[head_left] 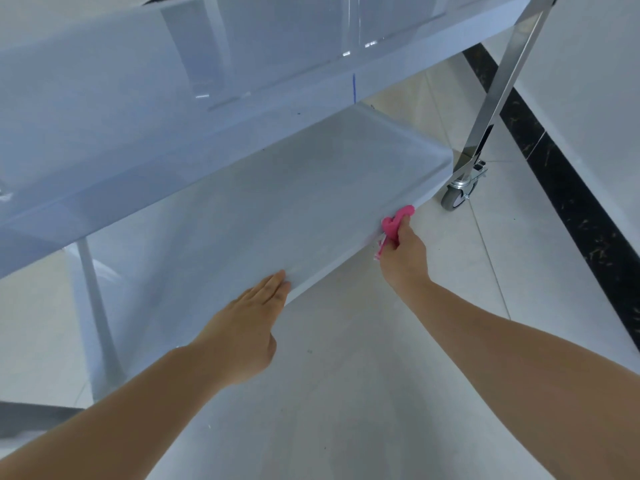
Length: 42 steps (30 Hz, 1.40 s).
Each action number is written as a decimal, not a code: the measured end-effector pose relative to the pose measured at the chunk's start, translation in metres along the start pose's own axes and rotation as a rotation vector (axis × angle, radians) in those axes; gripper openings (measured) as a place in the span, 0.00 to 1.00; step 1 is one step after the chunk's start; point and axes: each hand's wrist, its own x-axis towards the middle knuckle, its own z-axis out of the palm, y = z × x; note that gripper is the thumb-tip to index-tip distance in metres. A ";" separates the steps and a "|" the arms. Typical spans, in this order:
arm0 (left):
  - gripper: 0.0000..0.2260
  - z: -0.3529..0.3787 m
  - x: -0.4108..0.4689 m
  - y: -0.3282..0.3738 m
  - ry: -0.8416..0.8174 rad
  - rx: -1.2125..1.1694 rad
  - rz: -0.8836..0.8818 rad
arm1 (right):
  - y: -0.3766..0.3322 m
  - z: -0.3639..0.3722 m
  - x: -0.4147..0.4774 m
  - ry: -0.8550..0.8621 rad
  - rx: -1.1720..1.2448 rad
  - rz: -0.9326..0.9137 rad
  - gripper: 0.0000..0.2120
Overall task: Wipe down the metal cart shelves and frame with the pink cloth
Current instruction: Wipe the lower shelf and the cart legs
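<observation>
The metal cart fills the view, with an upper shelf point(173, 81) across the top and a lower shelf point(277, 188) beneath it. My right hand point(403, 252) is shut on the pink cloth point(396, 223), bunched and pressed against the lower shelf's near edge towards its right end. My left hand point(249, 323) lies flat with fingers together, its fingertips touching the same near edge further left. A shiny frame leg point(498, 84) slants down at the right to a grey caster wheel point(457, 195).
Another cart leg point(97, 306) stands at the left under the shelves. The floor is pale tile point(346, 393), with a black marble strip point(561, 188) along a white wall at the right.
</observation>
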 end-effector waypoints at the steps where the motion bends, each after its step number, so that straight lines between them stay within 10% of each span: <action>1: 0.32 0.000 -0.002 -0.002 0.005 0.000 0.003 | 0.000 0.001 -0.002 -0.008 -0.023 -0.012 0.14; 42: 0.35 0.019 -0.057 -0.045 -0.029 -0.050 0.053 | -0.027 0.066 -0.110 -0.150 -0.349 -0.027 0.29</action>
